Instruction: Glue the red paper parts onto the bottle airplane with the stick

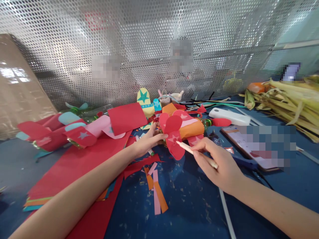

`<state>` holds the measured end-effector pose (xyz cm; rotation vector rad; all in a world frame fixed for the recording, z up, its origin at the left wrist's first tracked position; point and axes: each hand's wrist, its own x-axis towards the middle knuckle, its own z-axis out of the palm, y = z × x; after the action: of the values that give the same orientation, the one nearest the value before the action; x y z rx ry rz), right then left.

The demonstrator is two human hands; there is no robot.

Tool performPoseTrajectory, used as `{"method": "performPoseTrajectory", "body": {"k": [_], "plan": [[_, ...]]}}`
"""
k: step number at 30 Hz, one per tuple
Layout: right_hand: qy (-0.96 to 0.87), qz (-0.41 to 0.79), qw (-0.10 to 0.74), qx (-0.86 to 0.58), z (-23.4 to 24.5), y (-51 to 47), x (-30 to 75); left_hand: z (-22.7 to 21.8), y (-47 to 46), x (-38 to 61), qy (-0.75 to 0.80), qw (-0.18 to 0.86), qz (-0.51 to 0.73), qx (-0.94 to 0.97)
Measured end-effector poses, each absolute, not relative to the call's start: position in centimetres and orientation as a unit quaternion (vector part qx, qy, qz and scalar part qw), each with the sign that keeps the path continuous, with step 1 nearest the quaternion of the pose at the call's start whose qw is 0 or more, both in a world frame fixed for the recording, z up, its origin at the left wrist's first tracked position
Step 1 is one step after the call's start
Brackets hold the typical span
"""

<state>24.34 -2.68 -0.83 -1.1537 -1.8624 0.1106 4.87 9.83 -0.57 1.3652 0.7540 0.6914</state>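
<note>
My left hand (152,136) grips a craft plane (191,129) made of a green plastic bottle wrapped in red, pink and orange paper. Its red tail piece (171,122) faces me, and a light star outline shows on the lower lobe. In my right hand (215,162) is a white marker pen (186,147), held in a writing grip. The pen's tip meets the red paper at the star, or is very close to it. Part of the bottle is hidden behind the paper and my left fingers.
Red paper sheets (74,169) lie at left beside finished-looking paper planes (82,136). Paper strips (156,192) lie in front. To the right are a white glue gun (229,116), a phone (249,149) and dried corn husks (286,99). Perforated metal mesh (139,43) stands behind.
</note>
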Motion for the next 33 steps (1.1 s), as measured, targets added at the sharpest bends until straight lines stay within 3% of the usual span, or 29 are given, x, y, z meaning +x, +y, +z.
{"method": "performPoseTrajectory", "body": {"k": [7, 33], "plan": [[-0.819, 0.080, 0.405, -0.399, -1.10, -3.14, 23.97, -0.66, 9.90, 4.91, 0.328, 0.658, 0.308, 0.604], [-0.769, 0.054, 0.424, -0.475, -1.70, -2.56, 23.99, -0.53, 9.74, 4.93, 0.336, 0.652, 0.303, 0.608]]}}
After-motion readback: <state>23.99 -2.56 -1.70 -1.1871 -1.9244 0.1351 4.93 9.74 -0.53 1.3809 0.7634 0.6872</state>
